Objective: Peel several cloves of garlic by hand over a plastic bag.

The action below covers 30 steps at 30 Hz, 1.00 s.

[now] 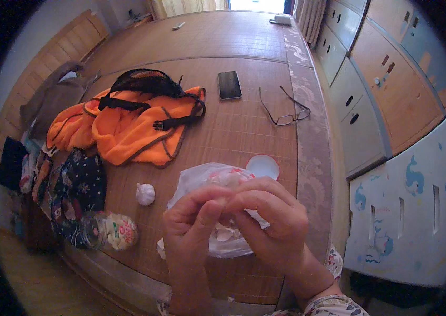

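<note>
My left hand (194, 216) and my right hand (270, 216) meet fingertip to fingertip above a white plastic bag (183, 181). Both are closed in a pinch on a small pale garlic clove (225, 199), mostly hidden by the fingers. Papery garlic skins (227, 233) lie on the bag under my hands. To the left is a whole garlic bulb (145, 194). A clear jar (111, 231) lies tilted on its side nearby, with peeled cloves in it. Behind my right hand rests a round white lid (263, 167) with a red rim.
An orange fleece cloth (136, 134) with black straps spreads over the woven mat (202, 142). Beyond the bag are a phone (229, 85) and eyeglasses (286, 118). Dark patterned fabric (81, 179) lies left. Cabinets (397, 205) stand along the right.
</note>
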Tool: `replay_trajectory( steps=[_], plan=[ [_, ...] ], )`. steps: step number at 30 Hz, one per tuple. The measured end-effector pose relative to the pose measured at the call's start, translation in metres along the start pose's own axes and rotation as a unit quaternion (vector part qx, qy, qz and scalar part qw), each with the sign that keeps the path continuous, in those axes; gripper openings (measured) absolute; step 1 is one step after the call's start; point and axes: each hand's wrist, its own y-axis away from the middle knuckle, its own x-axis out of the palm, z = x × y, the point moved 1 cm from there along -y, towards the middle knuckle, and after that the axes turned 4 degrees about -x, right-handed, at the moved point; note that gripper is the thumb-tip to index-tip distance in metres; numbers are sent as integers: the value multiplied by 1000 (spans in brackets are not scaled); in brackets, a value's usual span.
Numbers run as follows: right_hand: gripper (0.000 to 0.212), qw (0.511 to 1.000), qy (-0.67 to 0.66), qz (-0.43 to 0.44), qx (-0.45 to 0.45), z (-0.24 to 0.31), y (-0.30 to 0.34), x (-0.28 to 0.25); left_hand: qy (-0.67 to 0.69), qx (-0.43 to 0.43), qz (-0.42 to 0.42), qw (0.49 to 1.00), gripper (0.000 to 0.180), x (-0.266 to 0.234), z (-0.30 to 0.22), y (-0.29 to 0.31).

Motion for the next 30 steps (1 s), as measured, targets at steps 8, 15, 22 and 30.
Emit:
replay_trajectory(
  steps=[8,15,22,30],
  plan=[
    [15,985,-142,2,100,-4,6,1,111,-65,16,992,33,-4,2,-1],
    [16,996,-80,2,38,-1,0,-3,135,-70,30,988,35,-2,1,-3],
    [22,1000,-26,-8,10,1,1,4,83,-36,-11,996,19,7,-1,0],
    [17,999,-23,-18,41,1,5,1,101,29,-38,994,14,1,3,1]
  ],
)
